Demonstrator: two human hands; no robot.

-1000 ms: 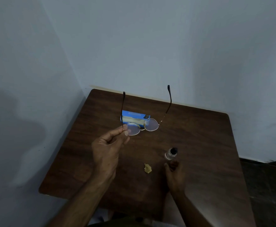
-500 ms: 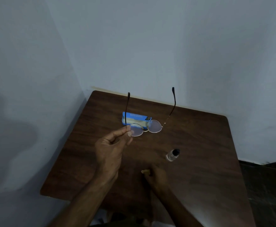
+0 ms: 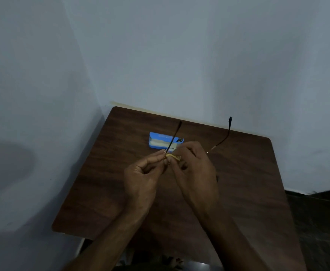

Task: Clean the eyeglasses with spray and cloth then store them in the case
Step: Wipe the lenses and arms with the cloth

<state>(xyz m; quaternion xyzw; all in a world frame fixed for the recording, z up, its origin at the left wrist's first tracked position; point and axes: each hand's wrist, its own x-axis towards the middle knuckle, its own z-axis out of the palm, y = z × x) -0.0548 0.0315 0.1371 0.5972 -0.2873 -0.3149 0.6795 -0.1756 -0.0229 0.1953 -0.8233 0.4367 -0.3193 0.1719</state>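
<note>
Both hands meet above the bench, cloth against the glasses.

The left hand (image 3: pixel 140 180) pinches the glasses (image 3: pixel 169 150) at the left end of the frame, thumb and forefinger closed on it, with both temples spread open and pointing toward the far edge. The right hand (image 3: pixel 195 173) pinches a yellow cloth (image 3: pixel 174 157) against a lens and hides most of both lenses. The glasses are held in the air over the middle of the bench (image 3: pixel 248 173). The blue case (image 3: pixel 160 140) lies just beyond them, near the far edge, left of centre.
</note>
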